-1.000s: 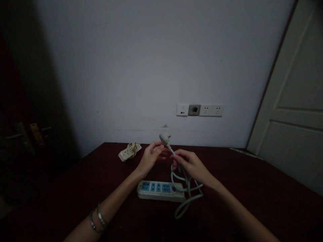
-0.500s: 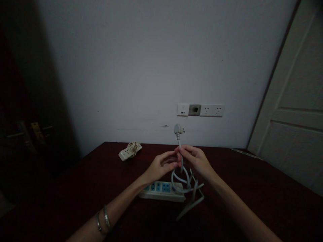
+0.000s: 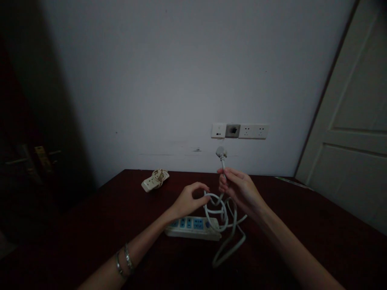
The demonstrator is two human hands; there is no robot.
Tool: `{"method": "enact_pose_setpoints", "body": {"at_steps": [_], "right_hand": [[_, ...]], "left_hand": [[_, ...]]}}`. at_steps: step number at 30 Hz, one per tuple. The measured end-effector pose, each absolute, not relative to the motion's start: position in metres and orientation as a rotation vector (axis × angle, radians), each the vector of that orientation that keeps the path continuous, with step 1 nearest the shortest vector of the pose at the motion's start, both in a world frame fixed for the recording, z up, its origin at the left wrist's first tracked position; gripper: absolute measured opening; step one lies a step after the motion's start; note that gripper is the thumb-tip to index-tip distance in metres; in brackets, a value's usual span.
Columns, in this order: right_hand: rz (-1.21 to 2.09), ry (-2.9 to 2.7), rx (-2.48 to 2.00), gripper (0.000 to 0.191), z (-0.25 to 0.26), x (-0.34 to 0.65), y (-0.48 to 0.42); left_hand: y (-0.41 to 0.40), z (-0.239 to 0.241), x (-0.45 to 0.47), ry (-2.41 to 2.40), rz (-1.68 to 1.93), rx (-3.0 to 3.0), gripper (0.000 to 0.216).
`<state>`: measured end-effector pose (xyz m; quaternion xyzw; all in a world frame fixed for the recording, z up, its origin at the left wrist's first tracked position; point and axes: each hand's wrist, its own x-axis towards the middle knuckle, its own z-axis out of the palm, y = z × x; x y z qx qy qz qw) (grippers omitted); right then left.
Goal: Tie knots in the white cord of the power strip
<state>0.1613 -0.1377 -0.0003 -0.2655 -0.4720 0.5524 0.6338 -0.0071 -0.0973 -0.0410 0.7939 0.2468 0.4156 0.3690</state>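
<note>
A white power strip [image 3: 192, 228] with blue sockets lies on the dark red table [image 3: 90, 225]. Its grey-white cable [image 3: 225, 225] runs up in loose loops from the strip's right end. My right hand [image 3: 242, 191] pinches the cable just below the plug [image 3: 221, 152], which stands upright above my fingers. My left hand [image 3: 189, 199] pinches a loop of the same cable a little lower, to the left.
A second, smaller strip with its cord bundled [image 3: 155, 179] lies at the table's far left edge. Wall sockets [image 3: 239, 131] sit on the white wall behind. A pale door [image 3: 353, 133] stands at the right, a dark door with a handle [image 3: 36, 159] at the left.
My right hand has carried the plug up and to the right, toward the wall sockets. My left hand slid down from the plug to a lower loop of cable.
</note>
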Motion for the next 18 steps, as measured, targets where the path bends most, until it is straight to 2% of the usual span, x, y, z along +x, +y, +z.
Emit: {"method": "enact_pose_setpoints", "body": {"at_steps": [7, 18], "right_hand": [[1.207, -0.989, -0.602, 0.018, 0.009, 0.175, -0.138], [1.088, -0.757, -0.586, 0.015, 0.015, 0.187, -0.140]], "left_hand": [[-0.085, -0.048, -0.006, 0.762, 0.965, 1.858, 0.021], [-0.076, -0.059, -0.007, 0.488, 0.788, 1.267, 0.033]]}}
